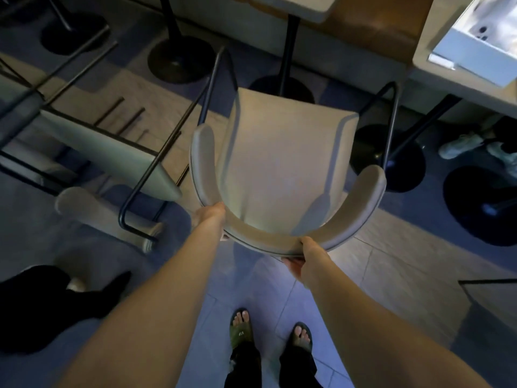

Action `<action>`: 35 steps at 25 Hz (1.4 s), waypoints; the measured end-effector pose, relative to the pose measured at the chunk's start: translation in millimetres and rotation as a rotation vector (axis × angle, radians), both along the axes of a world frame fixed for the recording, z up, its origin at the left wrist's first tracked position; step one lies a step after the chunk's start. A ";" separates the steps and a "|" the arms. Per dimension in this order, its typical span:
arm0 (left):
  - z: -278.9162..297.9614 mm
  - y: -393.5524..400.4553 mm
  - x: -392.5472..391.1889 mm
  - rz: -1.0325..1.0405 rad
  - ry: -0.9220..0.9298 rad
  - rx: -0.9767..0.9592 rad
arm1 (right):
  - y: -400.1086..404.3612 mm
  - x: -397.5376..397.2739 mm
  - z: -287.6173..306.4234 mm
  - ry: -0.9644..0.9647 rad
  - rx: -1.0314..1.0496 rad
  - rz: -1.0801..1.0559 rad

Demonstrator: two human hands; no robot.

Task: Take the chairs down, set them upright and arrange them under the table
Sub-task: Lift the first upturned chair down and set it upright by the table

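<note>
A beige padded chair [282,166] with a curved backrest and black metal legs stands upright in front of me, its seat facing up. My left hand [211,219] grips the left part of the curved backrest. My right hand [300,256] holds the backrest's lower right, fingers wrapped under its rim. Beyond the chair is a pale table [305,7] on a black post with a round base [282,85]. A second beige chair [112,155] lies tipped over on the floor at the left, its black legs pointing sideways.
More round black table bases [179,57] stand on the tiled floor at the back and right [391,158]. A white table [458,65] is at the upper right. Someone's pale shoes [458,145] are at the right, a dark shoe [56,303] at the left.
</note>
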State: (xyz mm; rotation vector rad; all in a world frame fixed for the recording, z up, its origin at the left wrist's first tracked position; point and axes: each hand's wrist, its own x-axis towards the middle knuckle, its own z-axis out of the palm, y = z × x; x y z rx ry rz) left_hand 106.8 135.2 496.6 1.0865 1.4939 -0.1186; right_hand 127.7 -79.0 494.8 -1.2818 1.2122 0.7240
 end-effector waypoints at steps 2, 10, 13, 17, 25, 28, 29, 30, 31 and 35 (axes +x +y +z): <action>-27.9 10.8 17.3 -0.016 -0.029 -0.007 | 3.3 9.9 7.8 -0.005 -0.001 -0.017; -56.0 30.7 84.0 -0.132 0.009 -0.020 | 15.4 69.6 30.2 0.036 -0.010 0.038; -71.4 41.0 106.8 -0.108 0.042 -0.025 | 21.1 91.0 36.4 0.049 -0.005 0.088; 10.2 24.8 134.4 -0.139 0.046 -0.065 | 26.0 117.2 49.6 0.060 -0.004 0.129; 15.1 35.4 178.0 -0.054 0.082 -0.143 | 35.8 154.2 63.3 0.144 -0.001 0.165; 10.4 48.3 194.4 -0.088 0.070 -0.109 | 47.2 173.1 64.8 0.136 0.036 0.072; 7.6 54.6 201.4 -0.105 0.070 -0.103 | 53.0 178.9 66.5 0.133 0.052 0.042; 6.5 59.9 207.2 -0.117 0.070 -0.102 | 59.7 183.2 66.5 0.119 0.061 0.038; 1.9 67.3 212.6 -0.130 0.078 -0.102 | 67.1 184.9 67.7 0.109 0.066 0.027; -19.2 96.3 229.1 -0.199 0.113 -0.066 | 92.8 190.5 66.9 0.104 0.035 0.008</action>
